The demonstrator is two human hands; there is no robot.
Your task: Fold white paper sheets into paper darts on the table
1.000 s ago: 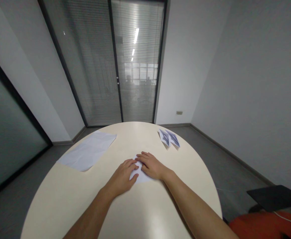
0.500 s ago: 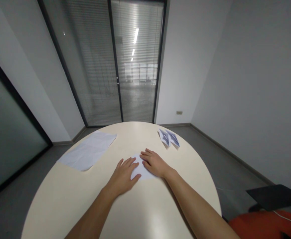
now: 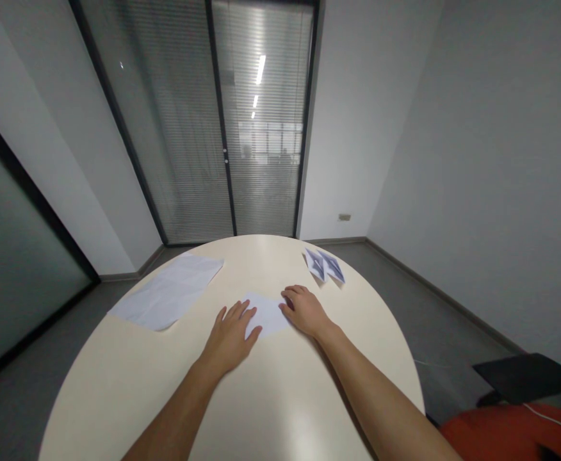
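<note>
A small white piece of paper (image 3: 267, 315) lies on the round table, between my two hands. My left hand (image 3: 231, 336) rests palm down with its fingers spread, the fingertips and thumb over the paper's left edge. At the paper's right edge is my right hand (image 3: 305, 310). Its fingers are loosely bent and the thumb stands apart from the index finger. Part of the paper's right side is hidden under that hand.
A large white sheet (image 3: 170, 291) lies on the left of the cream table (image 3: 256, 397). Two folded paper pieces with grey-blue shading (image 3: 323, 266) stand near the far right edge. A red chair (image 3: 506, 432) with a black part is at the lower right.
The small paper has turned and shifted slightly left and away from me. My left hand has moved left, and my right hand slid right, its fingers more bent than before.
</note>
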